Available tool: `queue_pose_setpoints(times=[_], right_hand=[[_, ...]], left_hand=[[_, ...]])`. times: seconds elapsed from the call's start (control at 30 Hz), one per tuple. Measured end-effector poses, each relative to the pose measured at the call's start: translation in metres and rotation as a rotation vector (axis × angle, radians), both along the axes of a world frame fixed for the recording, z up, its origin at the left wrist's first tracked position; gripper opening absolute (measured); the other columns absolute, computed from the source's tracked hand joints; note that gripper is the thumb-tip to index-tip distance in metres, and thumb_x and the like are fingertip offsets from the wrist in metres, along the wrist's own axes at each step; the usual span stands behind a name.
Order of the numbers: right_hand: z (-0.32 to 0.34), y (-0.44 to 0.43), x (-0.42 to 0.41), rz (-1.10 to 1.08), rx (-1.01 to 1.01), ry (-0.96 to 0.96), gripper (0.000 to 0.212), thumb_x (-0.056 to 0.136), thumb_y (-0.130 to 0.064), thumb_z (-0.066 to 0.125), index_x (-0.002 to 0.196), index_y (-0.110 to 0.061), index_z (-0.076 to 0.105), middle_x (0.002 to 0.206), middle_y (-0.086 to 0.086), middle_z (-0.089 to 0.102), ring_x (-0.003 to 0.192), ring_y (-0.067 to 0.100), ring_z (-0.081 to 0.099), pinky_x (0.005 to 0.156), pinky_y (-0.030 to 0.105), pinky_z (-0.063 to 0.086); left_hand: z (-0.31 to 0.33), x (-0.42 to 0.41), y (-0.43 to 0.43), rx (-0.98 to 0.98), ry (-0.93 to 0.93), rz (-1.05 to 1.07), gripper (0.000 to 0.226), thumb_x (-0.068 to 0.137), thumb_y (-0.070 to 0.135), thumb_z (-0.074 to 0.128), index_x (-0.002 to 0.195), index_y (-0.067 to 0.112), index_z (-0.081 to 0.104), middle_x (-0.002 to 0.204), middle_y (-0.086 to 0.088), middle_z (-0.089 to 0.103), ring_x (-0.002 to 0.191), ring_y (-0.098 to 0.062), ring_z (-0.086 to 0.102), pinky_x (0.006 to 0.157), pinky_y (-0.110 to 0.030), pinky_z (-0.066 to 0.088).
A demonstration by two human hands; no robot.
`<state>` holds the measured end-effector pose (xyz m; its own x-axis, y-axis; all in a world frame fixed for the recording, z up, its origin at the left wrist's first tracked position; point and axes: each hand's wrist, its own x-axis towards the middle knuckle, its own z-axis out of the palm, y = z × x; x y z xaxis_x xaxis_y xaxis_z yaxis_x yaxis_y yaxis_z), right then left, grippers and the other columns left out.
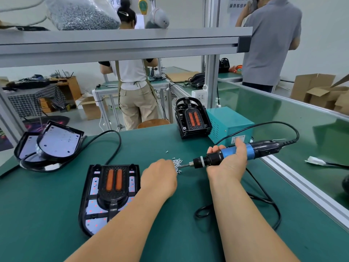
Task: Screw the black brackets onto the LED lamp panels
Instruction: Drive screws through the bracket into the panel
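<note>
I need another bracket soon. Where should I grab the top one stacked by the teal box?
Probably the top bracket's arched bar at its far end, from above-left: the frame is open there, and the teal box crowds its right side.

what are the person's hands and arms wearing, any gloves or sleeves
No gloves on the left hand or right hand. The left forearm and right forearm are uncovered to the picture's lower edge: no sleeve, watch or band shows.

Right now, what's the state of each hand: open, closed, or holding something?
The left hand is at the screw pile, fingers hidden: cannot tell.
The right hand grips the electric screwdriver.
</note>
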<state>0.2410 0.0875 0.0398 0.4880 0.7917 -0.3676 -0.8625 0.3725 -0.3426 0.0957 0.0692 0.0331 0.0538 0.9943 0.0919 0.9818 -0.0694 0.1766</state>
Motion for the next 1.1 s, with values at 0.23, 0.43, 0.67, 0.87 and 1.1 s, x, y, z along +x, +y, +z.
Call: queue_pose_setpoints(times=[0.23, 0.43, 0.67, 0.87, 1.1], right_hand=[[0.001, 0.0, -0.003, 0.056, 0.015, 0.07, 0.062, 0.083, -0.034, 0.074, 0.136, -0.011, 0.052, 0.067, 0.005, 0.056, 0.045, 0.019, 0.056, 0.067, 0.034, 0.057], [0.003, -0.002, -0.004, 0.101, 0.039, 0.122, 0.027, 0.084, -0.036, 0.072, 0.091, -0.016, 0.055, 0.055, 0.002, 0.057, 0.044, 0.018, 0.056, 0.066, 0.033, 0.057], [0.008, -0.006, -0.011, 0.165, 0.099, 0.123, 0.026, 0.084, -0.036, 0.069, 0.072, -0.018, 0.054, 0.053, 0.001, 0.055, 0.042, 0.018, 0.053, 0.061, 0.029, 0.054], [0.009, -0.007, -0.017, 0.186, 0.1, 0.098, 0.026, 0.084, -0.036, 0.069, 0.073, -0.018, 0.053, 0.053, 0.001, 0.054, 0.042, 0.017, 0.052, 0.061, 0.028, 0.052], [0.009, -0.007, -0.015, 0.168, 0.108, 0.087, 0.022, 0.085, -0.037, 0.068, 0.081, -0.021, 0.053, 0.053, 0.0, 0.055, 0.042, 0.017, 0.052, 0.059, 0.027, 0.055]], left_hand=[[0.009, -0.012, -0.01, -0.039, -1.245, 0.198, 0.022, 0.096, 0.005, 0.06, 0.076, 0.013, 0.068, 0.06, 0.005, 0.062, 0.055, -0.009, 0.057, 0.071, -0.029, 0.049], [-0.003, -0.019, -0.021, 0.051, -1.549, 0.193, 0.017, 0.097, 0.0, 0.057, 0.094, 0.011, 0.069, 0.066, 0.005, 0.062, 0.053, 0.004, 0.059, 0.061, -0.013, 0.053], [-0.007, -0.013, -0.026, 0.068, -1.597, 0.119, 0.029, 0.1, -0.005, 0.048, 0.099, 0.02, 0.062, 0.072, 0.003, 0.055, 0.062, -0.002, 0.056, 0.059, -0.012, 0.052], [-0.008, -0.012, -0.025, 0.054, -1.577, 0.096, 0.03, 0.1, -0.004, 0.048, 0.1, 0.023, 0.061, 0.073, 0.005, 0.052, 0.064, -0.002, 0.055, 0.061, -0.011, 0.05], [-0.007, -0.012, -0.028, 0.042, -1.564, 0.114, 0.029, 0.099, -0.005, 0.049, 0.1, 0.021, 0.06, 0.071, 0.004, 0.054, 0.066, -0.007, 0.052, 0.068, -0.018, 0.048]])
